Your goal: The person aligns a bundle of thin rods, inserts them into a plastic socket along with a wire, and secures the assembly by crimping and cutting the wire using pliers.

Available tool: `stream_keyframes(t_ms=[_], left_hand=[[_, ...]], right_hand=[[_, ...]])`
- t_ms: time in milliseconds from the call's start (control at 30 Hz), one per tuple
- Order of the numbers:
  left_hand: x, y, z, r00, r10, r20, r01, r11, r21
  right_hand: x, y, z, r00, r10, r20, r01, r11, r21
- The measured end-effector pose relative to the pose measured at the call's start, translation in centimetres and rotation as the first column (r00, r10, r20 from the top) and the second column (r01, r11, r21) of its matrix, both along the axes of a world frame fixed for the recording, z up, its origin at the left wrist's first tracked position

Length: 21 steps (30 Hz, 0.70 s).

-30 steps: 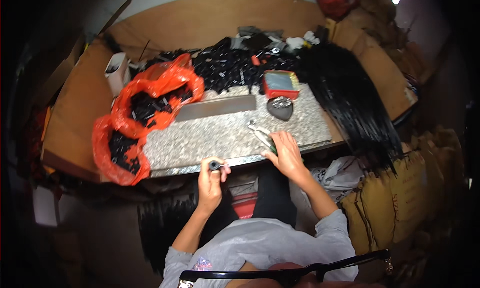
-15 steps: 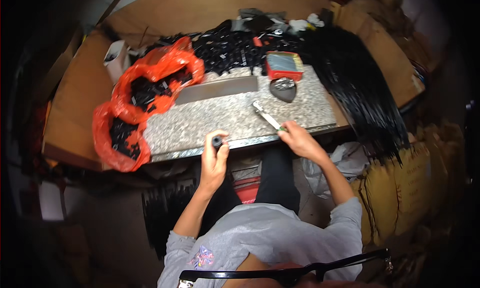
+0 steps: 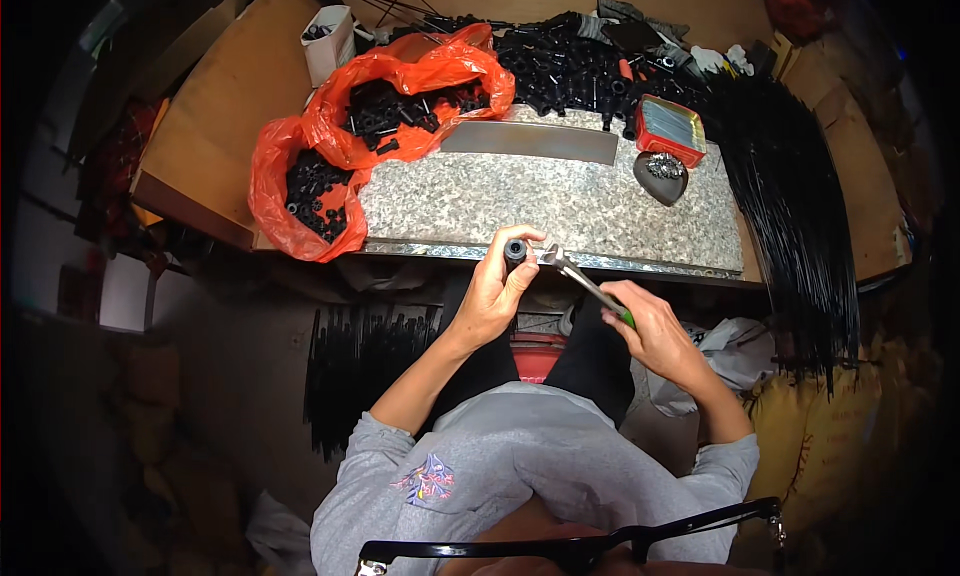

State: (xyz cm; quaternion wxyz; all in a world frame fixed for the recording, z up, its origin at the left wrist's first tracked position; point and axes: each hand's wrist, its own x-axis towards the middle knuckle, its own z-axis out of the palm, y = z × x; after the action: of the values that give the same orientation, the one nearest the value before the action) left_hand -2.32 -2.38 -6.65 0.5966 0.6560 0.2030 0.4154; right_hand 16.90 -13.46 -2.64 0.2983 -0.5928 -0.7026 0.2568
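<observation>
My left hand (image 3: 492, 298), just off the near edge of the stone slab, is closed around a black round tube (image 3: 515, 250). The tube's end with a hole points up. My right hand (image 3: 652, 328) grips a metal hammer-like tool (image 3: 578, 276) by its green handle. The tool's head lies close beside the tube and my left fingertips; whether they touch, I cannot tell. Beyond both hands lies the speckled grey stone slab (image 3: 540, 201) with a metal strip along its near edge. A flat grey metal plate (image 3: 530, 143) rests at its back.
Orange plastic bags (image 3: 265, 191) of small black parts sit at the left. A heap of black parts (image 3: 560, 71) lines the back. At the right are a red box (image 3: 668, 148), a dark dish (image 3: 661, 188) of tiny shiny pieces and a bundle of long black rods (image 3: 795, 211).
My right hand has brought the tool's head off the slab over to the tube in my left hand. The view has shifted, so the table sits higher and further right.
</observation>
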Motion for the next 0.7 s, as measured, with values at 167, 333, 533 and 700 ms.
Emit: stream_keyframes(t_ms=[167,333,533,700], left_hand=[[-0.1,0.1,-0.2,1.0,-0.001,0.003,0.001,1.0,-0.023],[0.2,-0.3,0.4,1.0,-0.016,-0.005,0.016,1.0,-0.005],[0.2,-0.5,0.1,0.999,-0.024,-0.029,0.024,1.0,0.008],[-0.4,-0.6,-0.7,0.999,-0.036,0.031,0.035,0.999,0.034]], right_hand=[[0.5,0.1,0.8,0.952,-0.036,0.303,-0.013,0.987,0.158],[0.3,0.5,1.6,0.869,-0.133,0.478,0.006,0.966,0.257],[0.5,0.5,2.3,0.759,-0.183,0.625,0.033,0.969,0.244],[0.7,0.4,4.5,0.891,0.011,0.454,-0.035,0.998,0.044]])
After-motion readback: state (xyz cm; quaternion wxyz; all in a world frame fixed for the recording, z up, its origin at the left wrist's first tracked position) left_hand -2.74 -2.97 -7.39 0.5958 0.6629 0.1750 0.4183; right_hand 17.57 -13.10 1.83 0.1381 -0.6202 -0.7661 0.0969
